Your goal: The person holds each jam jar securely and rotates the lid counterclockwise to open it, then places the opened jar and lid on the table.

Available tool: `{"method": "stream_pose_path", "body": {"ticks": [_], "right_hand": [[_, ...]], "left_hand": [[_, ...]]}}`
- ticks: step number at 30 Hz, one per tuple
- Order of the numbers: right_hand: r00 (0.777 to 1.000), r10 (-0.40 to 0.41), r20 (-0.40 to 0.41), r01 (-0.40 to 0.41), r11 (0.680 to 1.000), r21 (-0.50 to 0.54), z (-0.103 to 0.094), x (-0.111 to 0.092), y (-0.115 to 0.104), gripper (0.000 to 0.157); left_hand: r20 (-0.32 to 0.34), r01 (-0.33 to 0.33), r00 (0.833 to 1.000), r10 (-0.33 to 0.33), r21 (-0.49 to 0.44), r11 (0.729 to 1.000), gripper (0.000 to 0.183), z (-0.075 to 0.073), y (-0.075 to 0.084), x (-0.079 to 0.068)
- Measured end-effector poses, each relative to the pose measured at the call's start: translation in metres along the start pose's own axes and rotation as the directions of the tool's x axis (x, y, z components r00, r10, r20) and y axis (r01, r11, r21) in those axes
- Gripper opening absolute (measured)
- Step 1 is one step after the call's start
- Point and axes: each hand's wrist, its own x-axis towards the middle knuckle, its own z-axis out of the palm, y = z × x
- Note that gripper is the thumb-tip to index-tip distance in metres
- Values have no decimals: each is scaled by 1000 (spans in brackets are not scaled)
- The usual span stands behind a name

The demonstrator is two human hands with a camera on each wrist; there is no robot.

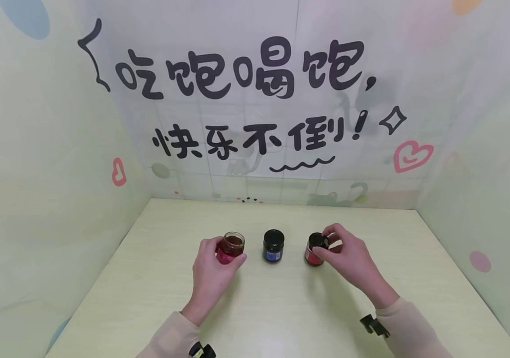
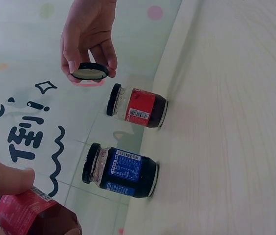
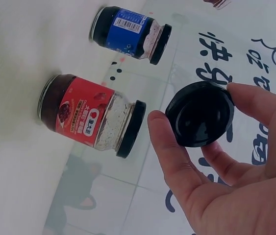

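Observation:
My left hand (image 1: 212,271) grips a lidless glass jar (image 1: 231,243) with a pinkish-red label and dark contents; its open mouth faces up in the head view. Between the thumb and fingertips of my right hand (image 1: 353,256) is a round black lid (image 3: 200,114), held by its rim. In the left wrist view that lid (image 2: 89,71) shows its pale underside, apart from the nearby red-labelled jar (image 3: 88,112). This jar stands upright with its own black lid on. A blue-labelled jar (image 1: 274,246), also lidded, stands between my two hands.
The pale wooden table (image 1: 273,318) carries the jars. Printed cloth walls (image 1: 255,109) enclose its back and both sides, the back one bearing large dark lettering. A black strap mount (image 1: 375,325) sits at my right sleeve.

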Motion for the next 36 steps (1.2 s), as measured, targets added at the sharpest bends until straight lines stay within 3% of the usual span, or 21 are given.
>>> {"method": "stream_pose_path", "body": {"ticks": [36], "right_hand": [[993,33,-116,-46,993,-109,-32,-12,43,50]], "left_hand": [[-16,73,997,-73,-10,997,69,-7,-24,9]]}}
